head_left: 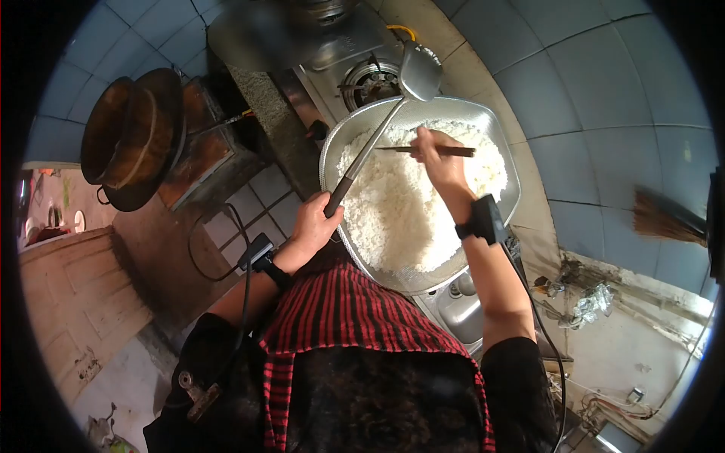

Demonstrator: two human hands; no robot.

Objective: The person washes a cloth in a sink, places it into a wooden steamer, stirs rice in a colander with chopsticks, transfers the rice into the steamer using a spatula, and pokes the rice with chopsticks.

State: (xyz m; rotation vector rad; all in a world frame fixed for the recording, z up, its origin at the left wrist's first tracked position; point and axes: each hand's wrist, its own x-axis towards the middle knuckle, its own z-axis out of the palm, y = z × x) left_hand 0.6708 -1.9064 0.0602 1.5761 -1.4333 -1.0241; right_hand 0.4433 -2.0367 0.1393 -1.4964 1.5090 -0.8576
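Note:
A large metal basin (331,158) holds a heap of white rice (393,219). My left hand (311,228) is closed round the dark handle of a long metal spatula (421,73), whose broad blade is raised over the basin's far rim with white grains on it. Above the rice, my right hand (440,162) pinches a thin dark stick-like tool (450,151), pointing left toward the spatula's shaft. Whether it is one chopstick or a pair cannot be made out.
A gas burner (370,84) lies beyond the basin. At the left stands a big brown pot (124,132) on a boxy stove. A brush (664,217) is by the tiled wall at right. Metal bowls (462,309) sit under the basin's near right side. Cables hang from both wrists.

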